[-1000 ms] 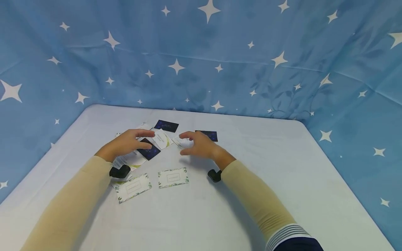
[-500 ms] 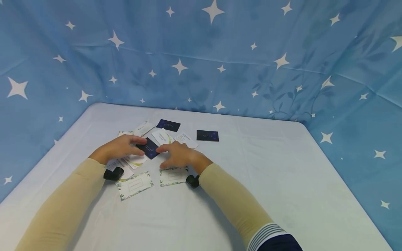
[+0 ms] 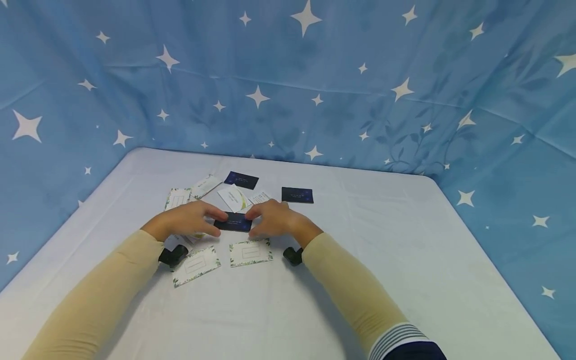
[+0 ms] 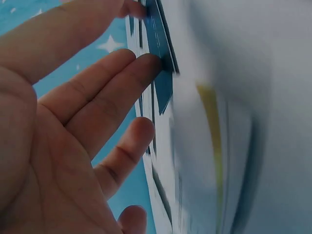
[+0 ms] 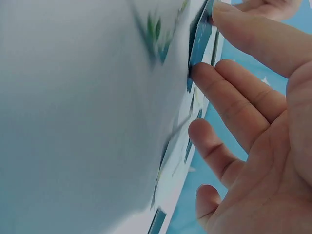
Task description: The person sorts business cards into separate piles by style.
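A blue, star-printed curtain [image 3: 351, 117] hangs behind a white-covered table [image 3: 405, 260]. From left, the far leaf-bordered card [image 3: 177, 197] lies partly behind the person's left hand [image 3: 186, 220], which also hides much of the white cards beneath it. Just below, a black wrist device [image 3: 173, 256] blocks part of the near leaf-bordered card [image 3: 196, 266]. The left fingers, mostly straight, touch one end of the middle dark card [image 3: 234, 222], which lies between the two hands. Beyond it sit a slanted white card [image 3: 206, 185], a yellow-green-striped card [image 3: 234, 198] and the far dark card [image 3: 241, 180]; nearer the person lies the central leaf-bordered card [image 3: 250, 253]. The right hand [image 3: 279, 220], fingers likewise extended rather than wrapped round, touches the other end and partly covers a white printed card [image 3: 259, 197]. Farther right, another dark card [image 3: 297, 195] lies apart.
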Demonstrator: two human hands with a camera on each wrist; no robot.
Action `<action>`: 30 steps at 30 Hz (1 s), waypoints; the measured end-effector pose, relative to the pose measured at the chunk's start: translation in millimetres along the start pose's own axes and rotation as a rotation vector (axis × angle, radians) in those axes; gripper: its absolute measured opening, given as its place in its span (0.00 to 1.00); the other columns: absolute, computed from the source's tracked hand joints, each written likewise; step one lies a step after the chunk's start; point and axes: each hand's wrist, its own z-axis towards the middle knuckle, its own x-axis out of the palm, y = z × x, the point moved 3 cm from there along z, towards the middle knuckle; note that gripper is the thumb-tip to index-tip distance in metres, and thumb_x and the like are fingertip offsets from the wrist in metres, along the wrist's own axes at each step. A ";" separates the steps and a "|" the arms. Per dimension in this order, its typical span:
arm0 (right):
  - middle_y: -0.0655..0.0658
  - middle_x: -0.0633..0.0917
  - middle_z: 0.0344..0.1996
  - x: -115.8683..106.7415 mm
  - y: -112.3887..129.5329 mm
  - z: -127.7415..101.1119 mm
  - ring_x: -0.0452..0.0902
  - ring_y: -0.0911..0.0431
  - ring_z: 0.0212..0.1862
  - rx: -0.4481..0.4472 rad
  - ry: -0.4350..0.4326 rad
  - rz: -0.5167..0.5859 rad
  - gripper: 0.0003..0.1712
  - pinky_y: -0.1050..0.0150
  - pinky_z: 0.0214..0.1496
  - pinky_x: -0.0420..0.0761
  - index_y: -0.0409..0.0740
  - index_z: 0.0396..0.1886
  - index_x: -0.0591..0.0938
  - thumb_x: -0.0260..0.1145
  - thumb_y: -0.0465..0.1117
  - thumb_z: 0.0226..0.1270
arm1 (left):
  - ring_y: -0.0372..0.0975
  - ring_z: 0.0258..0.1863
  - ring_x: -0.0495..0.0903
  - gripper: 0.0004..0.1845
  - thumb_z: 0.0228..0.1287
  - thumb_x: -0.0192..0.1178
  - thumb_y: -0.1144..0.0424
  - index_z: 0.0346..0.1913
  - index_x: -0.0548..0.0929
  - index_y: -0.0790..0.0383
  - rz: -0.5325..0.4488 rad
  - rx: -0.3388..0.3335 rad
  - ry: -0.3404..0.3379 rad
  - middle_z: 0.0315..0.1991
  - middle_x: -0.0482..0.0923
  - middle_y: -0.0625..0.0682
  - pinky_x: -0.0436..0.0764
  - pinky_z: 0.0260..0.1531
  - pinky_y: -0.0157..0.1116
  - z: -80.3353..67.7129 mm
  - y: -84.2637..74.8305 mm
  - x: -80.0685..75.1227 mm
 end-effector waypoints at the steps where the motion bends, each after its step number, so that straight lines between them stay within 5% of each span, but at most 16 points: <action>1: 0.60 0.83 0.56 -0.6 -2.5 -1.4 0.67 0.56 0.67 0.005 -0.003 0.003 0.29 0.45 0.73 0.49 0.56 0.62 0.82 0.74 0.52 0.62 | 0.54 0.66 0.70 0.30 0.62 0.70 0.57 0.65 0.78 0.66 -0.003 0.002 0.007 0.62 0.78 0.57 0.69 0.62 0.53 0.7 -1.9 2.1; 7: 0.53 0.81 0.61 -2.3 -9.3 -6.5 0.68 0.54 0.67 0.020 -0.068 0.074 0.32 0.52 0.70 0.63 0.53 0.65 0.79 0.74 0.53 0.61 | 0.56 0.69 0.65 0.31 0.61 0.71 0.58 0.66 0.77 0.64 -0.004 0.013 -0.055 0.65 0.74 0.58 0.61 0.65 0.59 0.7 -6.4 5.6; 11: 0.51 0.79 0.63 0.5 -12.0 -6.1 0.66 0.50 0.67 0.060 -0.102 0.048 0.36 0.50 0.69 0.62 0.54 0.68 0.77 0.75 0.55 0.60 | 0.57 0.69 0.64 0.33 0.59 0.73 0.56 0.66 0.77 0.60 0.073 -0.032 -0.136 0.66 0.73 0.58 0.57 0.65 0.62 3.9 -4.9 4.1; 19: 0.51 0.77 0.62 4.6 -12.8 -3.2 0.65 0.48 0.63 0.090 -0.103 -0.036 0.37 0.50 0.66 0.63 0.57 0.69 0.76 0.76 0.54 0.59 | 0.54 0.64 0.65 0.33 0.57 0.75 0.56 0.66 0.79 0.56 0.298 -0.104 -0.185 0.62 0.76 0.56 0.56 0.55 0.58 9.4 -8.4 7.3; 30: 0.51 0.78 0.62 2.0 -13.8 -6.1 0.64 0.48 0.66 0.097 -0.140 0.010 0.34 0.49 0.69 0.61 0.54 0.67 0.78 0.75 0.51 0.61 | 0.52 0.62 0.66 0.29 0.58 0.73 0.58 0.63 0.80 0.57 0.312 -0.071 -0.221 0.60 0.78 0.53 0.57 0.53 0.57 11.1 -12.7 5.8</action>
